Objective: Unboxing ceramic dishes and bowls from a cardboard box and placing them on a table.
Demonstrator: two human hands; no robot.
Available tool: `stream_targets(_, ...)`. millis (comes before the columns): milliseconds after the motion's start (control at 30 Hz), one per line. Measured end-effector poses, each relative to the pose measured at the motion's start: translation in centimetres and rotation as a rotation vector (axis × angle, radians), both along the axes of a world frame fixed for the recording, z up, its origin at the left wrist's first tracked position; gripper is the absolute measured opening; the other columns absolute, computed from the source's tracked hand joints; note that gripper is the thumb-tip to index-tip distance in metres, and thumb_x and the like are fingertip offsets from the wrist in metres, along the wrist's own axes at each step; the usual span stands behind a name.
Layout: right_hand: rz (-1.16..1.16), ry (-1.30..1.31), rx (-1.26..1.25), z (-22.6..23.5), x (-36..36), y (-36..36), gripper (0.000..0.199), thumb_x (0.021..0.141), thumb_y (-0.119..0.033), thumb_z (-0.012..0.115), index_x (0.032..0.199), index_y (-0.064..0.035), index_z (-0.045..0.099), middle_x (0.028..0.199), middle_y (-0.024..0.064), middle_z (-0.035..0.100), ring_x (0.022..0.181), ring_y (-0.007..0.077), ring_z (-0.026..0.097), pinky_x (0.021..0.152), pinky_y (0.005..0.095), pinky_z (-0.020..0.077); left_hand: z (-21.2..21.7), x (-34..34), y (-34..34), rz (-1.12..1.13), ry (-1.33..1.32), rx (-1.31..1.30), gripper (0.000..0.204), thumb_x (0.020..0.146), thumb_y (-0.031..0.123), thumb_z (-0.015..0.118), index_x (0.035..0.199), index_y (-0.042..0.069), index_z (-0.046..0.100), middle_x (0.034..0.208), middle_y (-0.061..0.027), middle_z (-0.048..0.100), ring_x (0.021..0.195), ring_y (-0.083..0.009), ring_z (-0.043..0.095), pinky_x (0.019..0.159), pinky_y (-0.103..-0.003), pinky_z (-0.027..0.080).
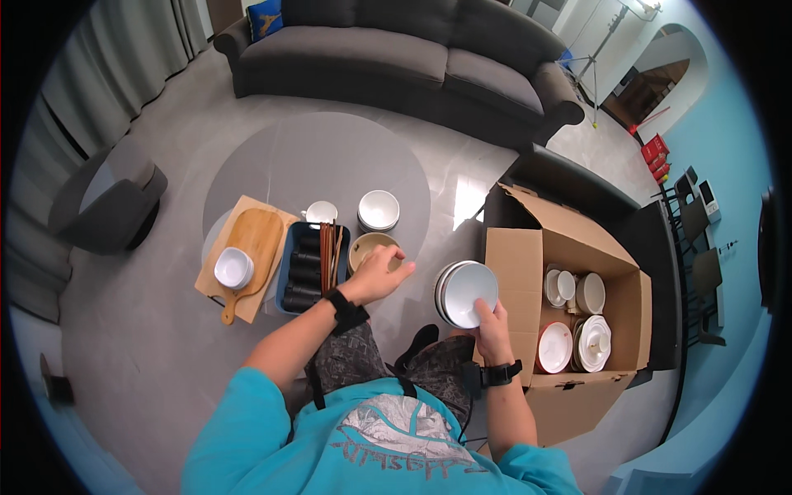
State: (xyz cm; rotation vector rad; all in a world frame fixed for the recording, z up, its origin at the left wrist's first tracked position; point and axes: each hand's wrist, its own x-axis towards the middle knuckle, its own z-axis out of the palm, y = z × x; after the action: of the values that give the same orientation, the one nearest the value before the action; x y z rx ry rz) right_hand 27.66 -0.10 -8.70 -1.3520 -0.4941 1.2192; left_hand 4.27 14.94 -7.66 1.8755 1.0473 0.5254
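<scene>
My right hand (493, 330) grips a stack of bowls (470, 290) by its near rim, thumb inside the top one. The pale blue-white top bowl tilts toward me, between the round table and the cardboard box. My left hand (378, 277) is at the near side of a tan bowl (364, 244), partly covering it; its fingers are apart and hold nothing. Left of that bowl, a blue bin (283, 285) holds black rounded items (307, 268) and several brown chopsticks (325, 260). Beyond the tan bowl stand stacked white bowls (379, 209) and a white mug (320, 213).
On the grey round table (272, 157), a paddle-shaped wooden board (254, 227) lies on a larger board (216, 262), with small white bowls (234, 267) on top. At right, an open cardboard box (513, 268) holds plates (592, 345), bowls and cups. A grey sofa (355, 62) stands beyond.
</scene>
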Motion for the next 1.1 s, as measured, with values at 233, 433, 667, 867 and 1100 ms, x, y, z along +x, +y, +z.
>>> stream_targets(233, -0.079, 0.009, -0.03, -2.7, 0.5, -1.5, 0.031, 0.092, -0.011, 0.054, 0.12, 0.002, 0.05, 0.101, 0.008, 0.062, 0.082, 0.0128, 0.06, 0.067, 0.0263, 0.0517, -1.2, 4.3, 11.9, -0.129, 0.597, 0.291, 0.044, 0.081, 0.038, 0.06, 0.115, 0.011, 0.061, 0.119, -0.0195, 0.052, 0.113, -0.0381, 0.048, 0.095, -0.052, 0.037)
stream_targets(433, -0.172, -0.017, -0.013, -3.1, 1.5, -2.8, 0.031, 0.091, -0.01, 0.056, 0.118, 0.0041, 0.052, 0.104, 0.0084, 0.062, 0.093, 0.0136, 0.058, 0.082, 0.0282, 0.0474, -6.6, 7.0, 18.1, -0.172, 0.932, 0.436, 0.054, 0.072, 0.039, 0.07, 0.121, 0.018, 0.058, 0.128, -0.0167, 0.047, 0.121, -0.0364, 0.042, 0.099, -0.057, 0.032)
stream_targets(667, -0.119, -0.198, -0.129, -2.2, 3.2, -2.3, 0.033, 0.091, -0.013, 0.055, 0.12, 0.0032, 0.051, 0.104, 0.0093, 0.062, 0.094, 0.0143, 0.058, 0.082, 0.0286, 0.0472, -8.8, 10.8, 18.5, -0.485, 1.162, 0.435, 0.064, 0.063, 0.046, 0.078, 0.121, 0.022, 0.061, 0.131, -0.0135, 0.047, 0.126, -0.0336, 0.038, 0.103, -0.058, 0.03)
stream_targets(867, -0.142, -0.176, -0.135, -4.3, 3.4, -1.7, 0.033, 0.09, -0.015, 0.056, 0.118, 0.0025, 0.053, 0.1, 0.0101, 0.063, 0.09, 0.0147, 0.058, 0.079, 0.0288, 0.0476, -9.8, 11.5, 18.5, -0.537, 1.297, 0.485, 0.068, 0.061, 0.048, 0.079, 0.123, 0.027, 0.059, 0.127, -0.0071, 0.05, 0.125, -0.0331, 0.038, 0.099, -0.064, 0.031)
stream_targets(1100, -0.131, -0.111, -0.123, -6.3, 3.5, 0.8, 0.031, 0.091, -0.012, 0.055, 0.117, 0.0032, 0.053, 0.099, 0.0097, 0.063, 0.087, 0.0145, 0.059, 0.076, 0.0283, 0.0486, -10.9, 9.8, 19.9, -0.48, 1.361, 0.475, 0.067, 0.061, 0.051, 0.078, 0.121, 0.026, 0.059, 0.126, -0.0063, 0.05, 0.122, -0.0329, 0.042, 0.098, -0.064, 0.033)
